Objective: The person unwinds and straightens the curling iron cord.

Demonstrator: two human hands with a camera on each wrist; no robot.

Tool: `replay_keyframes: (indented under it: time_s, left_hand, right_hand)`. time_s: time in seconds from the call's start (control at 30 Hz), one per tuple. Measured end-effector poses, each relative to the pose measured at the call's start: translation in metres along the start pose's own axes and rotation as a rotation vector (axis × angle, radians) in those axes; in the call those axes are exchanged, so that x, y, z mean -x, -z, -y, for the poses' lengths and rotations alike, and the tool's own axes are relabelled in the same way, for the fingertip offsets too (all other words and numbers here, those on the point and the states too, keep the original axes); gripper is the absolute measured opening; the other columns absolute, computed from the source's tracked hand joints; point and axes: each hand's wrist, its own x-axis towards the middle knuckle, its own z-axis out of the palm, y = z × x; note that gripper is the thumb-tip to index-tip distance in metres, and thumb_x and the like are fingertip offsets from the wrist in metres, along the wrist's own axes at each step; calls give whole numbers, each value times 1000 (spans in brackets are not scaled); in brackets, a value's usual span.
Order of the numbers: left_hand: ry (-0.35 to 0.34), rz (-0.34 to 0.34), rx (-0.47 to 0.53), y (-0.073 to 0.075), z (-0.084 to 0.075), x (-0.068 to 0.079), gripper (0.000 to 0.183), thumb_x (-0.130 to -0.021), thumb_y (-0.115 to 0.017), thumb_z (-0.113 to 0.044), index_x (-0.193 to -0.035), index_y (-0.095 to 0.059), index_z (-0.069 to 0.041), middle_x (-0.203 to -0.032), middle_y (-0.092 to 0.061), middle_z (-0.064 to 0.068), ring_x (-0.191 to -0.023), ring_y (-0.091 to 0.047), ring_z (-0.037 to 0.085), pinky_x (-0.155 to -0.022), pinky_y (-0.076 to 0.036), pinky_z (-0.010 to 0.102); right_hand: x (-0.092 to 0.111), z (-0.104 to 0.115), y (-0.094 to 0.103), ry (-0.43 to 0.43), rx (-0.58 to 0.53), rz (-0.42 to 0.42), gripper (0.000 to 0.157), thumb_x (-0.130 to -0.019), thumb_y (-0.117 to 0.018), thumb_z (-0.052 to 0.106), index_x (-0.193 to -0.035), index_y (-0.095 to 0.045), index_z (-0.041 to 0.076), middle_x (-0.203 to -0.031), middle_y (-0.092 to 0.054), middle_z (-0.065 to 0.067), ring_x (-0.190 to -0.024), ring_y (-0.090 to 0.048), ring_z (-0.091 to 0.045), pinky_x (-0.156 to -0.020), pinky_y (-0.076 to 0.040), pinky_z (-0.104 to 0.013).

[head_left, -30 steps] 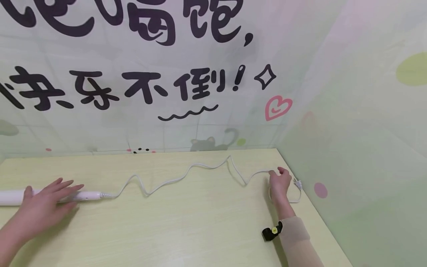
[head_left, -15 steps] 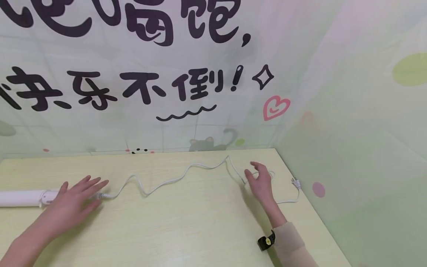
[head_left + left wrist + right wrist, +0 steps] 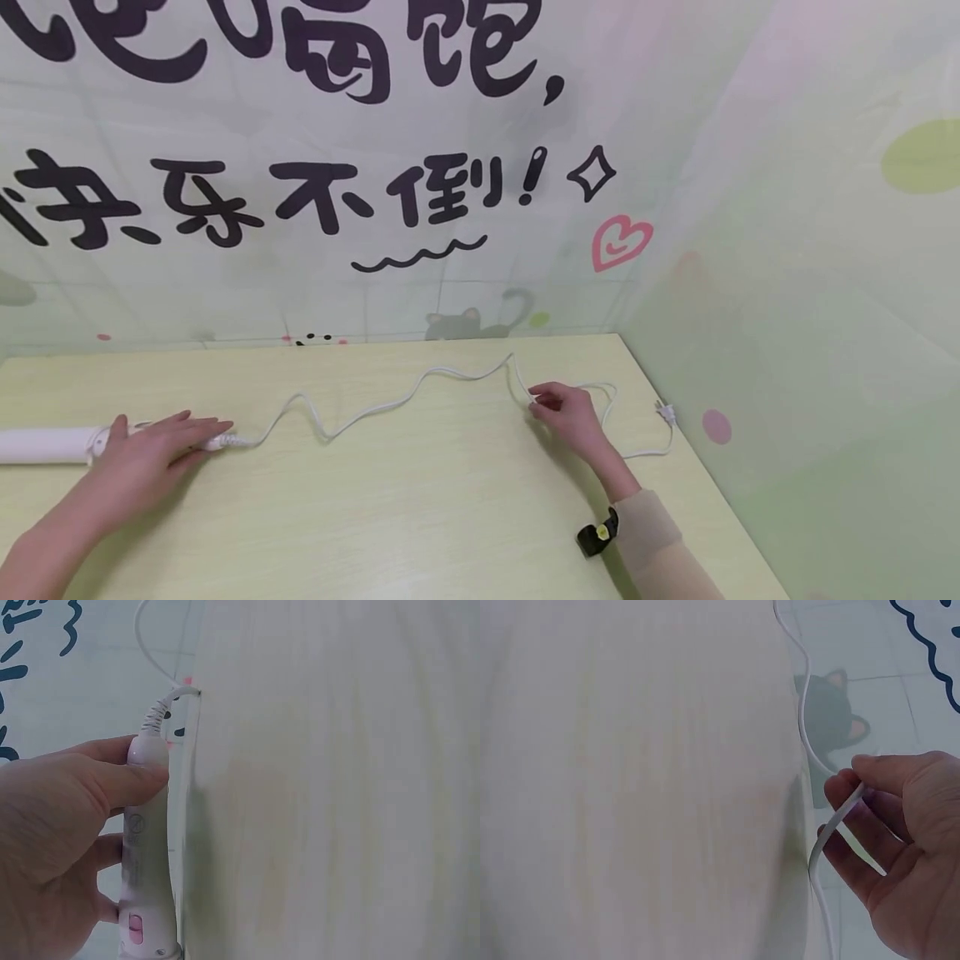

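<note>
A long white corded appliance lies at the left of the table. My left hand grips the cord end of its handle; in the left wrist view the thumb lies across the handle, near the ribbed cord sleeve. Lower on that handle sits a pink slide switch. The white power cord runs in bends across the table. On its right part, my right hand pinches the cord between thumb and fingertips, also plain in the right wrist view. The two-prong plug rests near the table's right edge.
The pale wooden table meets a back wall printed with large dark characters. A green-tinted side wall borders it on the right. A black wrist camera sits at the right sleeve.
My left hand has slid right along the handle to its cord end. The right hand has let go of the cord near the plug, moved left and pinched it again.
</note>
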Motion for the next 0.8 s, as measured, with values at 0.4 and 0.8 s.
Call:
replay_keyframes:
  time_s: [0.4,0.8]
  left_hand:
    - [31,0,47,0,11,-1,39,-86,-78,-1,-123,-73,-12,-124,-68,24,-114,-55,62,-98,11,95]
    - [29,1,5,2,9,-2,39,-85,-78,-1,-122,-73,-8,-125,-67,27,-114,-54,62,-97,8,97]
  right_hand:
    - [-20,-11,5,-197,81,-172,11,-90,-79,7,-97,-77,-2,-76,-73,-7,-63,-69,-18,-53,-53,-21]
    - [-38,-15,-3,-221,228,-212,10,-90,-79,12,-87,-76,3,-78,-71,-5,-73,-63,-23,-65,-55,-35]
